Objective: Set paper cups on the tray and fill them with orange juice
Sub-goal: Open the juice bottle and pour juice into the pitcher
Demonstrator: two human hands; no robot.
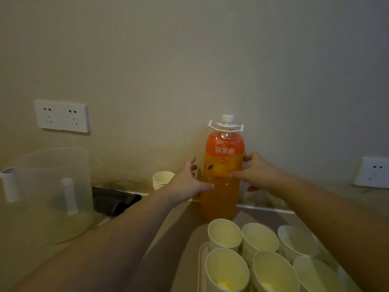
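A tall orange juice bottle (222,165) with a white cap and an orange label stands upright against the wall. My left hand (189,180) touches its left side with the thumb on the front and the fingers spread. My right hand (255,172) wraps its right side at the label. Below the bottle, several white paper cups (260,238) stand upright on a pale tray (201,264) at the lower right. Two front cups show a little yellow liquid at the bottom.
A stack of spare paper cups (161,179) stands left of the bottle. A clear plastic jug (55,186) sits at the far left, with a dark cloth (112,200) beside it. Wall sockets (62,115) are mounted on the left and another wall socket (372,171) on the right.
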